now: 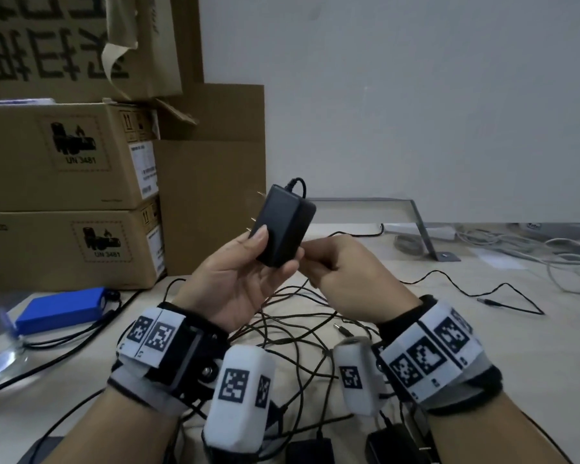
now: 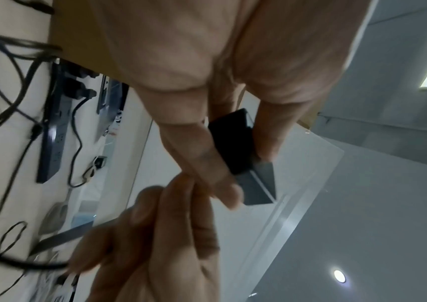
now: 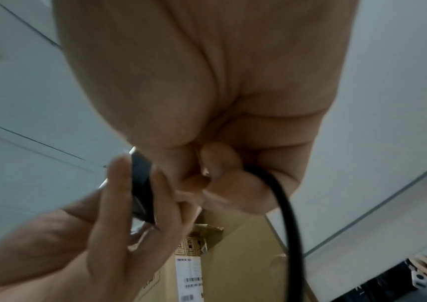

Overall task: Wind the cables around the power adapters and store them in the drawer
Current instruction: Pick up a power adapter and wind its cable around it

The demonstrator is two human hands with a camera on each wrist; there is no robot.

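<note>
My left hand (image 1: 248, 262) grips a black power adapter (image 1: 283, 226) above the table, prongs pointing left, thumb on its face. The same adapter (image 2: 233, 143) shows between my fingers in the left wrist view and edge-on as the adapter (image 3: 141, 183) in the right wrist view. My right hand (image 1: 332, 262), just right of it, pinches its thin black cable (image 3: 288, 214) in curled fingers. The cable leaves the adapter's top end (image 1: 300, 182) and loops behind. A tangle of black cables (image 1: 298, 329) lies on the table below both hands. Two more black adapters (image 1: 310, 450) (image 1: 392, 443) sit at the near edge.
Stacked cardboard boxes (image 1: 67, 195) stand at the left. A blue battery pack (image 1: 61, 309) lies before them. A barrel plug (image 1: 486, 301) ends one cable at the right. A metal bracket (image 1: 422, 229) and white cables (image 1: 566, 259) sit at the back right. A power strip (image 2: 52, 143) lies on the table.
</note>
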